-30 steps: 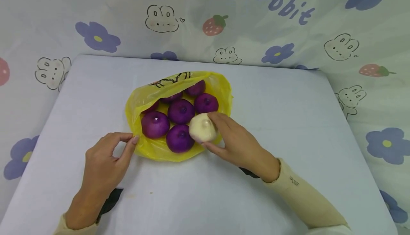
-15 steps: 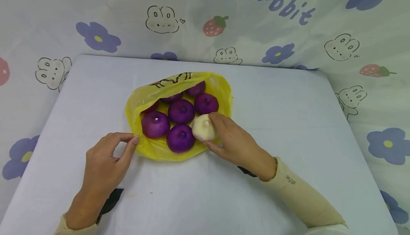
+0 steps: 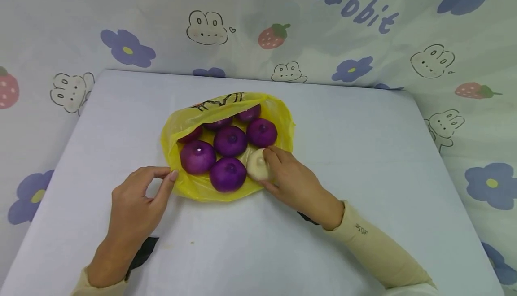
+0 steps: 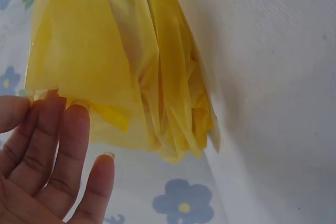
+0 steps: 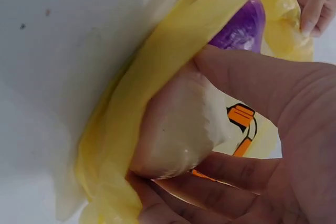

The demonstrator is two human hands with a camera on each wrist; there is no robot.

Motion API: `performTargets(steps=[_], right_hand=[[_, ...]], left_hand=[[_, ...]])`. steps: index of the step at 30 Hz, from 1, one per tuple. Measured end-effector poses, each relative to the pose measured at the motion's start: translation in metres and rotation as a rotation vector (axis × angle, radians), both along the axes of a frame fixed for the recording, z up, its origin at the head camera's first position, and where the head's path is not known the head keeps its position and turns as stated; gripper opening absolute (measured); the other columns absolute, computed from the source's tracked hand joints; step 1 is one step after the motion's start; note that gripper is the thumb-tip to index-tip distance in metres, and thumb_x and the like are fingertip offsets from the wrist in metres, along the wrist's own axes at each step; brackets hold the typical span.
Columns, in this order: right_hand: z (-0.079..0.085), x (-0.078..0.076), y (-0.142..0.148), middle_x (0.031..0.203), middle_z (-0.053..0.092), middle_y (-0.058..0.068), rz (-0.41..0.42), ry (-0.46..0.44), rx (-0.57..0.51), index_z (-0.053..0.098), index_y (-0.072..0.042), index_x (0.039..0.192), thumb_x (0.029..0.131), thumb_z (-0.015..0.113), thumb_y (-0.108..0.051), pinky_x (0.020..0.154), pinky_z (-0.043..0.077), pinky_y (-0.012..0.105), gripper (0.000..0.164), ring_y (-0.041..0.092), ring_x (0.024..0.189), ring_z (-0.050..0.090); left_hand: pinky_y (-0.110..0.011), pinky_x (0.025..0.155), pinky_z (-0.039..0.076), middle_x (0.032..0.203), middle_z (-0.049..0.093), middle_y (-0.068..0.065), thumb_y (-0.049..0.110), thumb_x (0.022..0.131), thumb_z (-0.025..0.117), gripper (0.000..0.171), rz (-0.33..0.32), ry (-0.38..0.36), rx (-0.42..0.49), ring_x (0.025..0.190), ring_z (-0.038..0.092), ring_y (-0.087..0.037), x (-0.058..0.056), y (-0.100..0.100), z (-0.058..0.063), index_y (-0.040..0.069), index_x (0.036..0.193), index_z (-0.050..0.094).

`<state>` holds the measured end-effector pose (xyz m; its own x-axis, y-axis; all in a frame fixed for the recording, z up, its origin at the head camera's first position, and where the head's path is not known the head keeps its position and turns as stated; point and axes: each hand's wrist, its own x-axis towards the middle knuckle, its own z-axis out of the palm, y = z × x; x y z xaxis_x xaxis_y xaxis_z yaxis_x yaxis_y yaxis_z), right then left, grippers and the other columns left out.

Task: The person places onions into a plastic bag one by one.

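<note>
A yellow plastic bag (image 3: pixel 199 192) lies with its mouth open, showing several purple onions (image 3: pixel 230 141) inside. My left hand (image 3: pixel 135 206) pinches the bag's left edge between thumb and fingers; in the left wrist view its fingertips meet the thin yellow film (image 4: pixel 79 40). With thumb and fingers around it, my right hand (image 3: pixel 300 184) holds a whitish garlic bulb (image 3: pixel 256 165) inside the bag's right part, beside the front onion (image 3: pixel 227 176). The right wrist view has the garlic bulb (image 5: pixel 178 124) behind the bag's rim (image 5: pixel 157 51), which hides its lower side.
The bag rests on a white-covered table (image 3: pixel 355 143). Behind it hangs a pale cloth (image 3: pixel 242 0) printed with rabbits, flowers and strawberries. The bag's back flap (image 3: pixel 210 112) droops over the rear onions.
My right hand has carried the garlic bulb slightly right and lower into the bag, beside the onions. The left hand keeps its pinch on the bag's edge. The head view has shifted slightly.
</note>
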<state>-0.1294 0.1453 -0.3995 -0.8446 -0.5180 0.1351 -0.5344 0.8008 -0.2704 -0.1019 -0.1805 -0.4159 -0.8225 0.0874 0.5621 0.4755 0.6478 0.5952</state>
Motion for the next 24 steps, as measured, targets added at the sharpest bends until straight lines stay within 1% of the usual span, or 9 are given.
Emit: performTargets(steps=[4, 9, 10, 12, 15, 16, 18, 21, 24], right_hand=[[-0.006, -0.001, -0.001, 0.142, 0.058, 0.027, -0.011, 0.012, -0.026, 0.052, 0.004, 0.135, 0.089, 0.087, -0.024, 0.098, 0.055, 0.045, 0.064, 0.038, 0.132, 0.058], [-0.01, -0.002, -0.002, 0.142, 0.057, 0.028, -0.02, 0.029, -0.039, 0.049, 0.004, 0.136, 0.09, 0.086, -0.024, 0.094, 0.057, 0.045, 0.065, 0.038, 0.13, 0.06], [-0.01, -0.002, -0.002, 0.143, 0.056, 0.028, -0.022, 0.028, -0.037, 0.048, 0.004, 0.137, 0.09, 0.086, -0.024, 0.095, 0.057, 0.045, 0.067, 0.039, 0.131, 0.059], [-0.008, -0.002, -0.002, 0.145, 0.054, 0.028, -0.025, 0.026, -0.038, 0.047, 0.004, 0.14, 0.09, 0.086, -0.025, 0.097, 0.055, 0.046, 0.069, 0.039, 0.133, 0.057], [-0.001, 0.0, 0.002, 0.151, 0.05, 0.024, -0.039, 0.016, -0.059, 0.047, 0.003, 0.146, 0.091, 0.085, -0.028, 0.1, 0.054, 0.046, 0.074, 0.037, 0.139, 0.052], [0.001, 0.001, 0.004, 0.153, 0.05, 0.023, -0.038, 0.028, -0.072, 0.047, 0.002, 0.147, 0.091, 0.084, -0.029, 0.101, 0.053, 0.047, 0.074, 0.036, 0.14, 0.052], [0.006, 0.003, 0.01, 0.153, 0.051, 0.02, -0.03, 0.069, -0.103, 0.049, 0.002, 0.148, 0.092, 0.083, -0.031, 0.099, 0.054, 0.046, 0.073, 0.035, 0.139, 0.052], [0.011, 0.004, 0.02, 0.151, 0.054, 0.019, -0.008, 0.159, -0.143, 0.053, 0.002, 0.146, 0.094, 0.08, -0.035, 0.096, 0.056, 0.047, 0.069, 0.033, 0.137, 0.055], [0.015, 0.004, 0.032, 0.149, 0.055, 0.019, 0.002, 0.211, -0.17, 0.055, 0.002, 0.145, 0.101, 0.07, -0.044, 0.098, 0.054, 0.048, 0.066, 0.033, 0.137, 0.055]], left_hand=[[-0.008, 0.099, 0.039, 0.093, 0.075, -0.018, 0.009, 0.092, 0.078, 0.019, 0.002, 0.016, -0.003, 0.086, 0.07, -0.037, -0.002, 0.0, -0.001, -0.007, 0.099, 0.073], [-0.008, 0.098, 0.039, 0.091, 0.076, -0.018, 0.028, 0.1, 0.073, 0.034, 0.007, 0.067, 0.038, 0.084, 0.07, -0.038, -0.006, 0.001, -0.006, -0.007, 0.097, 0.074], [-0.008, 0.098, 0.039, 0.091, 0.076, -0.018, 0.029, 0.1, 0.073, 0.036, 0.008, 0.071, 0.041, 0.084, 0.07, -0.038, -0.007, 0.002, -0.006, -0.007, 0.097, 0.074], [-0.008, 0.097, 0.039, 0.091, 0.076, -0.018, 0.025, 0.098, 0.075, 0.032, 0.008, 0.076, 0.047, 0.084, 0.07, -0.037, -0.009, 0.003, -0.006, -0.007, 0.098, 0.074], [-0.007, 0.098, 0.037, 0.091, 0.075, -0.018, 0.015, 0.093, 0.079, 0.023, 0.025, 0.048, 0.027, 0.084, 0.069, -0.038, -0.007, 0.004, -0.003, -0.007, 0.099, 0.074], [-0.007, 0.098, 0.036, 0.092, 0.075, -0.019, 0.012, 0.091, 0.08, 0.021, 0.03, 0.044, 0.023, 0.085, 0.069, -0.038, -0.006, 0.004, -0.002, -0.006, 0.099, 0.074], [-0.006, 0.098, 0.034, 0.092, 0.075, -0.019, 0.012, 0.091, 0.081, 0.022, 0.04, 0.03, 0.004, 0.086, 0.069, -0.039, -0.004, 0.002, 0.001, -0.006, 0.1, 0.074], [-0.005, 0.097, 0.031, 0.093, 0.075, -0.019, 0.019, 0.094, 0.079, 0.026, 0.059, 0.025, -0.029, 0.088, 0.069, -0.039, 0.0, -0.005, 0.004, -0.005, 0.102, 0.075], [-0.004, 0.098, 0.029, 0.096, 0.076, -0.019, 0.026, 0.097, 0.075, 0.032, 0.08, 0.007, -0.094, 0.091, 0.068, -0.038, 0.003, -0.013, 0.012, -0.005, 0.105, 0.075]])
